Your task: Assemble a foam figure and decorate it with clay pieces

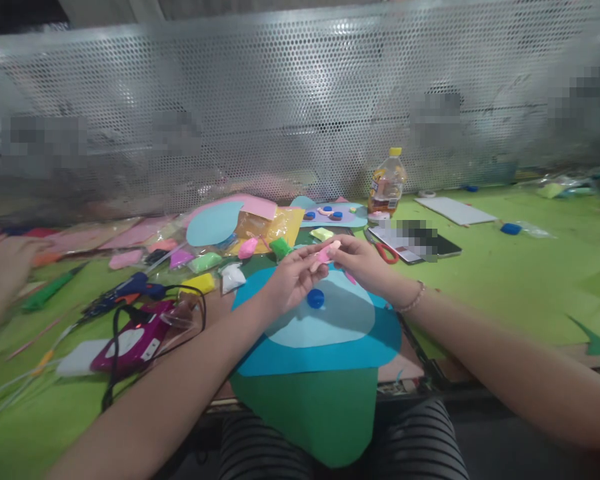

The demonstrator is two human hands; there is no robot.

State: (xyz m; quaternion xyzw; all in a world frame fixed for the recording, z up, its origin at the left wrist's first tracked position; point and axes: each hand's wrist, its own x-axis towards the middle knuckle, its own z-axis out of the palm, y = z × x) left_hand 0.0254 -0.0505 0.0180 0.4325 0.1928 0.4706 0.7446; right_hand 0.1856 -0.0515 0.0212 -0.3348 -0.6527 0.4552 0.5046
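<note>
My left hand (295,279) and my right hand (356,261) meet over cut paper, their fingertips closed round a small lump of pink modelling clay (323,257). Part of the clay is hidden by the fingers. Below them a blue bottle cap (315,298) rests on a pale blue paper shape (325,330), layered over a darker blue sheet (270,361) and a green one (313,413) that hangs past the table edge. A bright pink piece (350,278) shows under my right hand. Beyond my left hand lie a green packet (280,249) and a white packet (233,277).
At left are a glue gun (117,293), a magenta power strip (135,340) with cords, and another person's blurred arm (0,280). Red-handled scissors (387,253), a phone-like dark slab (445,246) and a bottle (387,183) stand or lie ahead, before a perforated metal panel (280,100).
</note>
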